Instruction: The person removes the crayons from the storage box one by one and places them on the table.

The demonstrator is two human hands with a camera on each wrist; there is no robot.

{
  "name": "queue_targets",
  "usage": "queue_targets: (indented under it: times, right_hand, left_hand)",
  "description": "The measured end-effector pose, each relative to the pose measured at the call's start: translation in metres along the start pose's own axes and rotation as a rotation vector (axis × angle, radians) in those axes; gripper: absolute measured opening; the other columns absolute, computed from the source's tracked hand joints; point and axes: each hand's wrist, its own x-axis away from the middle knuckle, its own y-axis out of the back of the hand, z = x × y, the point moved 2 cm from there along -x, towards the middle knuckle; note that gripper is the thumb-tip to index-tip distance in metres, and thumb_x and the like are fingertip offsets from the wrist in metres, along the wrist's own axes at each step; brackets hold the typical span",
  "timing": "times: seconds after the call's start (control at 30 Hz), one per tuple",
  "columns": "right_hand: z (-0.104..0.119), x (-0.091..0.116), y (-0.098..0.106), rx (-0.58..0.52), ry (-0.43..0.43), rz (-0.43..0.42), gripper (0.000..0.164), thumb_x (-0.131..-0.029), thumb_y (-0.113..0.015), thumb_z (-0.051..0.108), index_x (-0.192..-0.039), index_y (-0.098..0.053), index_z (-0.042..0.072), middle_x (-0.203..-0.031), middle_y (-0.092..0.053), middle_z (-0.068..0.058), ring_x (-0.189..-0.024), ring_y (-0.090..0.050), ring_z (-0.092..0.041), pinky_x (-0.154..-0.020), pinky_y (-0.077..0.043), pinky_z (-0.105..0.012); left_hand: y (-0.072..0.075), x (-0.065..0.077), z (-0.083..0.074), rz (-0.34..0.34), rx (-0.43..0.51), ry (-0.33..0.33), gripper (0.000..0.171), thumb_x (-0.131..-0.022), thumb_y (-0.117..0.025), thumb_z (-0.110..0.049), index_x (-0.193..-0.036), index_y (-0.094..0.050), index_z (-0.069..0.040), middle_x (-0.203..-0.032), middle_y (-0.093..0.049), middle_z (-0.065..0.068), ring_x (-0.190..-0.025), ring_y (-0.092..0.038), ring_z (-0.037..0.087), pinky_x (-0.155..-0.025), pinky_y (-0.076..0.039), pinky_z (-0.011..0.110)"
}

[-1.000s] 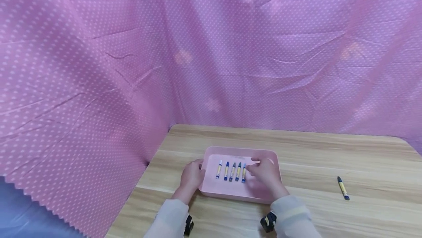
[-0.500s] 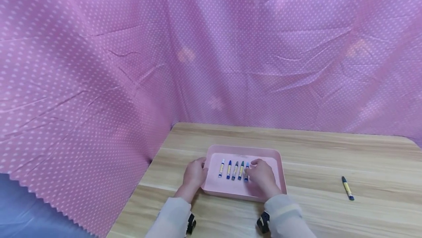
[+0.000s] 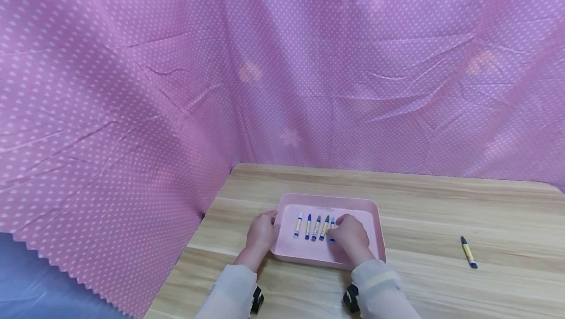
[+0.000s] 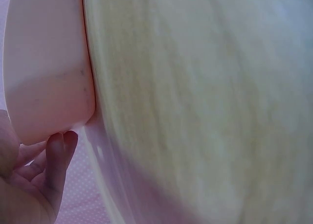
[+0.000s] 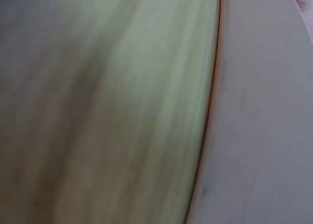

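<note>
A shallow pink tray (image 3: 286,249) lies on the table with several crayons (image 3: 316,228) in a row inside it, each wrapped in a yellow label. My left hand (image 3: 262,233) holds the tray's left side; in the left wrist view its bent fingers (image 4: 56,155) touch the outer wall of the tray (image 4: 49,67). Over the right part of the tray, my right hand (image 3: 351,235) pinches the rightmost crayon, a light blue one (image 3: 333,221), whose middle is partly covered by the fingers. The right wrist view shows only the tray wall (image 5: 259,111) and wood, not the hand.
Another dark crayon (image 3: 469,252) lies alone on the wooden table (image 3: 423,221), well right of the tray. A pink dotted cloth (image 3: 309,88) hangs behind the table and along its left side.
My right hand's fingers have closed from beside the light blue crayon onto it. My left hand stays at the tray's left side. The head view has shifted slightly.
</note>
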Motion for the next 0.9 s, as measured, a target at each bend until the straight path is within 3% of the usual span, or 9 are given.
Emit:
queue_targets:
  times: [0.17,0.57,0.8,0.9]
  right_hand:
    - [0.000,0.000,0.000,-0.007,-0.033,0.007,0.040,-0.077,-0.074,0.017,-0.110,-0.061,-0.001,-0.097,-0.064,-0.013,-0.082,-0.055,-0.027,-0.073,-0.045,-0.039]
    - [-0.001,0.000,0.005,0.001,-0.007,-0.002,0.038,-0.081,-0.072,0.021,-0.111,-0.062,-0.001,-0.098,-0.065,-0.014,-0.082,-0.056,-0.026,-0.072,-0.046,-0.038]
    - [0.005,0.003,0.023,-0.083,0.079,-0.009,0.036,-0.083,-0.068,0.019,-0.113,-0.063,-0.001,-0.090,-0.068,-0.007,-0.076,-0.059,-0.019,-0.071,-0.049,-0.035]
    - [0.010,0.005,0.033,-0.142,0.146,-0.069,0.031,-0.079,-0.070,0.012,-0.108,-0.069,0.001,-0.082,-0.068,-0.003,-0.071,-0.060,-0.016,-0.065,-0.051,-0.031]
  left_hand:
    - [0.000,0.000,-0.002,0.014,0.004,0.031,0.037,-0.086,-0.069,-0.007,-0.122,-0.063,-0.004,-0.103,-0.068,0.012,-0.096,-0.064,0.027,-0.082,-0.055,0.038]
    - [0.000,0.000,-0.002,0.012,0.013,0.034,0.039,-0.085,-0.069,-0.006,-0.123,-0.062,-0.004,-0.104,-0.068,0.012,-0.096,-0.064,0.027,-0.082,-0.055,0.037]
    - [-0.001,0.000,-0.001,0.015,-0.002,0.043,0.039,-0.085,-0.069,-0.007,-0.123,-0.062,-0.006,-0.105,-0.068,0.012,-0.097,-0.063,0.028,-0.083,-0.054,0.039]
    - [-0.002,0.000,0.000,0.016,-0.007,0.038,0.039,-0.086,-0.069,-0.008,-0.123,-0.062,-0.006,-0.107,-0.067,0.013,-0.099,-0.063,0.028,-0.084,-0.054,0.039]
